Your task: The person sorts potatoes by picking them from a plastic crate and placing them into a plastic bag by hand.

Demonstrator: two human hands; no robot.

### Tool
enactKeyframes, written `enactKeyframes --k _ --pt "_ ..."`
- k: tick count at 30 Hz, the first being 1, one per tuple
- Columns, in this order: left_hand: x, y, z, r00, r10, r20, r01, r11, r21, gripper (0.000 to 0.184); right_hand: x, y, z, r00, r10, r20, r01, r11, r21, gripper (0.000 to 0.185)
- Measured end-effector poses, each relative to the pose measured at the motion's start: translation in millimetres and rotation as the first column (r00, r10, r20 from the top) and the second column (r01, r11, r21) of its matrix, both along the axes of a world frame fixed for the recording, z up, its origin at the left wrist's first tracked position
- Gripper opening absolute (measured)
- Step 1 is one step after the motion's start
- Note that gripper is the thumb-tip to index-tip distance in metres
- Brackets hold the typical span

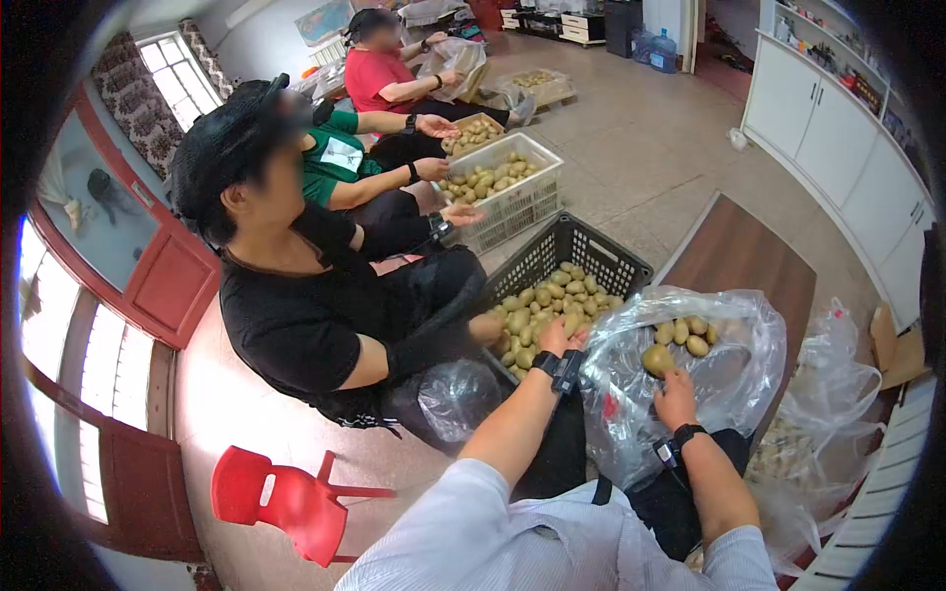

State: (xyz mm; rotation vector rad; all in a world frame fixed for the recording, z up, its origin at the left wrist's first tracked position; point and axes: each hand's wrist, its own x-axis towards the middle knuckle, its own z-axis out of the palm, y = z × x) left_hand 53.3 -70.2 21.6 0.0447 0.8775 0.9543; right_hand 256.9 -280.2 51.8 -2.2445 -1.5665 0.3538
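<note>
My left hand (558,339) is at the near edge of a black slatted crate (618,258) filled with brownish-green kiwifruit (525,322). Its fingers curl around a kiwifruit, partly hidden. My right hand (675,398) pinches a larger kiwifruit (657,361) over the mouth of a clear plastic bag (757,338). Several kiwifruit (681,331) lie together inside this bag. The bag spreads open in front of me, against a brown wooden board (744,254).
A co-worker in black (296,286) sits close on my left, one blurred hand in the same crate. Beyond are a white crate (512,227) of kiwifruit and other seated people. A red stool (291,502) stands at left; filled plastic bags (818,424) lie at right.
</note>
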Motion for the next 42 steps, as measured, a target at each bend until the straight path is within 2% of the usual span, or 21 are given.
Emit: enactKeyframes --k 2,5,6,7,9,10,12,13,14,15,16,18,20,23,25,26,28,32,34,37,42 --pt "0.9 -1.4 4.2 0.992 0.088 -0.088 -0.092 0.995 -0.049 0.038 1.6 -0.6 -2.9 0.999 0.006 0.039 -0.006 1.000 0.001 0.047" --pt "-2.5 -2.7 21.7 0.983 0.102 -0.155 -0.110 0.993 -0.043 0.037 2.5 -2.1 -2.1 0.998 0.021 0.053 -0.020 0.999 -0.027 0.051" --pt "-2.6 1.0 -1.6 0.983 0.098 -0.155 -0.106 0.993 -0.043 0.037 0.3 -1.5 2.1 0.997 0.028 0.075 -0.027 1.000 -0.012 0.053" --pt "-5.1 8.1 -44.9 0.970 0.051 -0.239 0.005 0.974 0.227 0.036 -1.6 -0.3 4.8 0.995 0.035 0.098 -0.035 0.999 0.005 0.055" --pt "-8.0 8.3 -55.1 0.944 0.029 -0.328 0.138 0.869 0.475 0.036 -2.7 1.5 5.2 0.987 0.062 0.148 -0.067 0.997 0.032 0.056" --pt "-11.0 12.2 -58.2 0.822 0.030 -0.569 0.322 0.800 0.506 0.038 -2.5 4.4 6.3 0.976 0.090 0.199 -0.102 0.993 0.056 0.056" --pt "-22.4 12.6 -41.7 0.413 0.131 -0.901 0.658 0.642 0.394 0.044 -3.7 10.3 9.3 0.974 0.090 0.206 -0.099 0.994 0.034 0.055" --pt "-27.1 11.9 -34.0 0.163 0.222 -0.961 0.780 0.567 0.263 0.047 -3.9 13.0 10.8 0.973 0.095 0.211 -0.099 0.995 0.007 0.054" --pt "-29.5 12.5 -30.0 -0.088 0.331 -0.940 0.857 0.506 0.098 0.051 -3.7 15.7 13.4 0.973 0.092 0.211 -0.097 0.995 0.015 0.054" --pt "-31.0 7.3 -37.6 -0.027 0.456 -0.890 0.830 0.507 0.234 0.052 -4.2 17.2 16.5 0.975 0.104 0.196 -0.103 0.995 -0.018 0.054" --pt "-29.7 8.1 -43.3 -0.029 0.463 -0.886 0.831 0.504 0.236 0.052 -4.9 18.8 18.2 0.977 0.117 0.180 -0.109 0.993 -0.051 0.053" --pt "-27.5 8.0 -28.1 -0.168 0.403 -0.900 0.815 0.570 0.103 0.052 -4.3 21.3 16.0 0.974 0.118 0.194 -0.110 0.993 -0.051 0.053" --pt "-22.1 -8.7 17.7 -0.142 0.376 -0.916 0.838 0.538 0.091 0.018 -2.9 22.7 12.8 0.971 0.118 0.208 -0.109 0.993 -0.054 0.053" --pt "-23.9 -2.4 4.8 0.015 0.369 -0.929 0.786 0.570 0.240 0.026 -1.1 26.2 10.6 0.962 0.126 0.241 -0.123 0.992 -0.027 0.052" --pt "-26.5 9.5 -5.4 -0.220 0.408 -0.886 0.918 0.395 -0.046 0.029 -2.5 29.0 14.8 0.955 0.142 0.258 -0.117 0.987 -0.112 0.050" --pt "-25.0 18.0 -21.7 -0.219 0.408 -0.886 0.918 0.394 -0.045 0.029 -1.8 30.8 12.5 0.956 0.142 0.258 -0.116 0.987 -0.112 0.050" --pt "-19.3 31.1 -56.1 -0.348 0.304 -0.887 0.859 0.482 -0.172 0.047 0.3 37.3 5.4 0.948 0.142 0.286 -0.107 0.985 -0.135 0.056" --pt "-21.0 31.1 -49.8 -0.396 0.293 -0.870 0.857 0.457 -0.236 0.045 2.7 37.1 -2.4 0.929 0.170 0.330 -0.136 0.983 -0.125 0.054" --pt "-23.8 32.8 -46.2 -0.431 0.256 -0.865 0.862 0.399 -0.312 0.045 -1.6 33.8 5.5 0.922 0.172 0.346 -0.124 0.980 -0.156 0.055" --pt "-26.1 25.9 -38.1 -0.362 0.317 -0.877 0.896 0.378 -0.233 0.049 -2.8 31.7 5.3 0.919 0.151 0.363 -0.108 0.985 -0.135 0.054" --pt "-29.9 16.0 -19.9 -0.322 0.297 -0.899 0.890 0.420 -0.179 0.051 -4.7 29.7 15.8 0.931 0.156 0.331 -0.115 0.983 -0.140 0.050"
